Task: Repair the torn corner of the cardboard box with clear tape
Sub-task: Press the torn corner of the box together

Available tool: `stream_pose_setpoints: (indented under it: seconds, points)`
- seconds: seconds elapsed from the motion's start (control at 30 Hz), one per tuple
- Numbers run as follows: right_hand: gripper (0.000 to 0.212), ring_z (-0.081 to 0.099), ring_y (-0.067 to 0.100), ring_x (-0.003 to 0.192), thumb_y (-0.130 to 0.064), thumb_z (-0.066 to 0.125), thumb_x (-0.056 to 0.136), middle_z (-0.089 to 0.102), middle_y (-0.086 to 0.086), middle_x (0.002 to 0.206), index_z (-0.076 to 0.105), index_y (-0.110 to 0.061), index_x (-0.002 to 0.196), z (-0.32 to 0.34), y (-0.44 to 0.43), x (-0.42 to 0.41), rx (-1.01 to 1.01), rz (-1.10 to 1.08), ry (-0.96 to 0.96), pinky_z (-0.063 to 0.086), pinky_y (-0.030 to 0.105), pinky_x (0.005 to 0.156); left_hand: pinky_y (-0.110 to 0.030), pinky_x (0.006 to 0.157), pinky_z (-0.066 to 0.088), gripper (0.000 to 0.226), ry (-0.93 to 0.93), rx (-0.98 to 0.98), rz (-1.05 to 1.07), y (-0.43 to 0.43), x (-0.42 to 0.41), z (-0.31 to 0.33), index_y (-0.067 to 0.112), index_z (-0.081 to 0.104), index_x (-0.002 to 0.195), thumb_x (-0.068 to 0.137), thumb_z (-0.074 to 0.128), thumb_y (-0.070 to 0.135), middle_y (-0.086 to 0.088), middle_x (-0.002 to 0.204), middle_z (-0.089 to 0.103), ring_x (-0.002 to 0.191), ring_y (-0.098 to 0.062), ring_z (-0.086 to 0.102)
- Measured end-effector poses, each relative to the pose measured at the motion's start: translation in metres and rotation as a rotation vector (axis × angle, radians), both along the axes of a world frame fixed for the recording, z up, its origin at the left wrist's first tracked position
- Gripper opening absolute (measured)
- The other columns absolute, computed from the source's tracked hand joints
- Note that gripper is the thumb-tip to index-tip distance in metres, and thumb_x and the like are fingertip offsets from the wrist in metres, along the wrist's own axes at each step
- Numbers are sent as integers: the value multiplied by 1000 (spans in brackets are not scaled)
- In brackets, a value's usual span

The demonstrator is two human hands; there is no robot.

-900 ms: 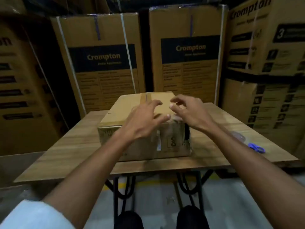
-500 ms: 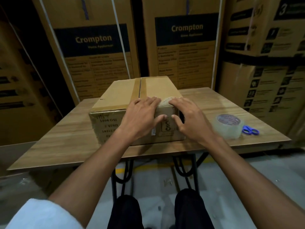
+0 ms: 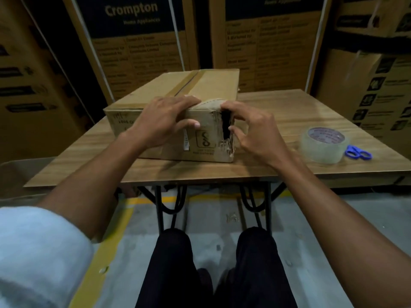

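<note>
A brown cardboard box [image 3: 160, 90] lies on the wooden table [image 3: 278, 107]. Its near right corner is torn, with a dark ragged gap [image 3: 225, 127] down the edge. My left hand [image 3: 164, 121] lies over the box's near top edge, fingers on top and thumb on the front face. My right hand [image 3: 251, 127] grips the torn corner from the right, fingertips at the top of the gap and thumb beside it. A roll of clear tape [image 3: 323, 144] lies flat on the table to the right of the box, with nothing touching it.
Blue-handled scissors [image 3: 358, 152] lie just right of the tape roll near the table's front edge. Tall printed cartons [image 3: 133, 41] stand stacked close behind and on both sides of the table. My knees [image 3: 213, 252] are below the table's front edge.
Both hands slid from the box top down to its near edge. My right hand moved onto the torn corner, and the gap now shows. The view tilted down and closer.
</note>
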State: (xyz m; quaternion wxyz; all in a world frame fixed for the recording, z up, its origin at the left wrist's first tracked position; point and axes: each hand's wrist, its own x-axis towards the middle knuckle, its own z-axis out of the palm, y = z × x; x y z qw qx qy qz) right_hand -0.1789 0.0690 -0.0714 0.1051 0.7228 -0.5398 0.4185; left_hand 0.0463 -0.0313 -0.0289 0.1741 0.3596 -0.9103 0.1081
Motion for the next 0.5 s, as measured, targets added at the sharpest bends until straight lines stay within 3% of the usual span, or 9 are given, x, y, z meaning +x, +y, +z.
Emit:
stream_pose_setpoints:
  seconds: [0.1, 0.17, 0.23, 0.3, 0.37, 0.5]
  points:
    - [56, 65, 17, 122, -3, 74, 86, 66, 5, 137, 61, -16, 139, -9, -2, -2, -29, -20, -174, 54, 35, 104, -48, 117, 28, 67, 16, -15, -13, -1, 1, -4, 29, 41, 155, 97, 49, 64, -4, 159, 47, 146, -29, 42]
    - [41, 68, 13, 109, -5, 68, 92, 70, 4, 127, 65, -14, 132, -20, 2, 1, -94, -115, -361, 59, 33, 95, -47, 116, 30, 71, 31, -43, -16, 3, -3, -7, 23, 45, 151, 96, 47, 67, -8, 155, 52, 141, -30, 47]
    - [25, 66, 10, 97, -7, 62, 96, 72, 4, 114, 69, -9, 120, -34, 7, 6, -123, -191, -427, 61, 34, 87, -47, 116, 32, 73, 38, -70, -29, 9, -13, -9, 18, 47, 148, 95, 45, 68, -11, 152, 54, 138, -32, 51]
    - [22, 65, 16, 98, -9, 59, 97, 72, 8, 111, 70, -7, 116, -48, 11, 16, -133, -187, -279, 59, 36, 89, -46, 118, 31, 71, -1, -106, -87, 13, -25, -13, 19, 43, 152, 97, 47, 63, -10, 157, 50, 143, -30, 47]
    - [30, 62, 24, 108, -11, 60, 96, 67, 14, 118, 67, -3, 124, -58, 10, 25, -131, -165, -110, 55, 36, 94, -46, 120, 29, 68, -34, -141, -145, 12, -34, -15, 20, 39, 156, 100, 50, 57, -8, 161, 45, 148, -28, 43]
    - [34, 59, 29, 100, -20, 62, 98, 59, 16, 112, 67, -4, 127, -61, 4, 32, -104, -221, -30, 56, 43, 83, -46, 120, 30, 65, 8, -130, -163, 11, -38, -16, 20, 42, 155, 99, 60, 48, -7, 159, 48, 148, -27, 44]
